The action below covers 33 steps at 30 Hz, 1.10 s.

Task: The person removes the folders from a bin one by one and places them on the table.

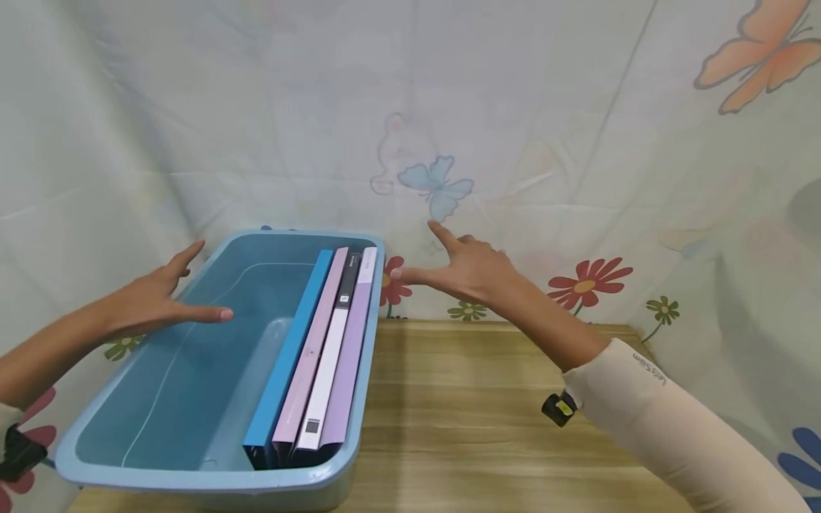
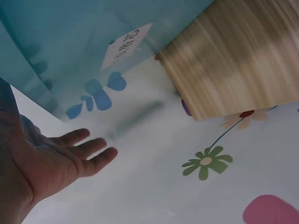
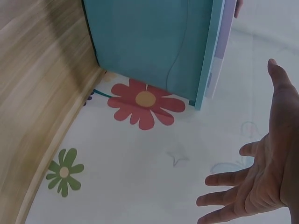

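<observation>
A light-blue plastic tub (image 1: 147,434) stands on the wooden table. Along its right side several slim binders or file boxes are packed on edge: a blue one (image 1: 291,356), a pink one (image 1: 314,349), a white-and-black one (image 1: 330,356) and a purple one (image 1: 349,356). My left hand (image 1: 157,296) hovers over the tub's left rim, fingers spread and holding nothing. Past the tub's right rim my right hand (image 1: 474,269) is raised, thumb and index finger apart, also holding nothing. In the right wrist view its fingers (image 3: 229,177) are extended.
The wooden tabletop (image 1: 500,420) extends to the right of the tub. Behind it hangs a pale curtain (image 1: 288,121) printed with flowers and butterflies. A label (image 2: 125,46) is stuck on the tub's outer side in the left wrist view.
</observation>
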Tool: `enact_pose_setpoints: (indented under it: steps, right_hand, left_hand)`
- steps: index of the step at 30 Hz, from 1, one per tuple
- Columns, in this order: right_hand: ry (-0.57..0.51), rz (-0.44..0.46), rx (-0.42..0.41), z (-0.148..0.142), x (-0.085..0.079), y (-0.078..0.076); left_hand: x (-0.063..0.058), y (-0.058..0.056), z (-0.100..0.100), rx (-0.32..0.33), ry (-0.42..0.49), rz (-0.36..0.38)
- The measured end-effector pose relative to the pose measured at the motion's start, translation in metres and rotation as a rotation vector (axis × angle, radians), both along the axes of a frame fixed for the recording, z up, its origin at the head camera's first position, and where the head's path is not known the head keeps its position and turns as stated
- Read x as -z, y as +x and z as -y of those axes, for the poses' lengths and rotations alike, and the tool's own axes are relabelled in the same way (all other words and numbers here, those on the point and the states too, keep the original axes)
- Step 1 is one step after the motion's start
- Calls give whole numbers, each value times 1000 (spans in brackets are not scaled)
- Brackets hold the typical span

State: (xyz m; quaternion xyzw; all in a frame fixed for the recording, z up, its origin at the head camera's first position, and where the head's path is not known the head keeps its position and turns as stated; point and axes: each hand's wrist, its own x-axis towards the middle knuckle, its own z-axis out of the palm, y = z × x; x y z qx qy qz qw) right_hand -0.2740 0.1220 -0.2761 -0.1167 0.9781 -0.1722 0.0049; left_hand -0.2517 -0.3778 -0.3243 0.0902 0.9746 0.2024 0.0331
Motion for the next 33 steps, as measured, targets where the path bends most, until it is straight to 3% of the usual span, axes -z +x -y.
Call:
enact_pose_setpoints:
  steps: [12,25,33]
  right_hand:
    - [-76,22,-33,26,9,3]
    - [-146,23,-96,65,16,5]
    - [-179,24,-116,88,20,8]
  left_hand:
    - [22,-4,27,76,220,141]
    - [36,-3,44,180,346,161]
    - [45,-4,58,229,476,237]
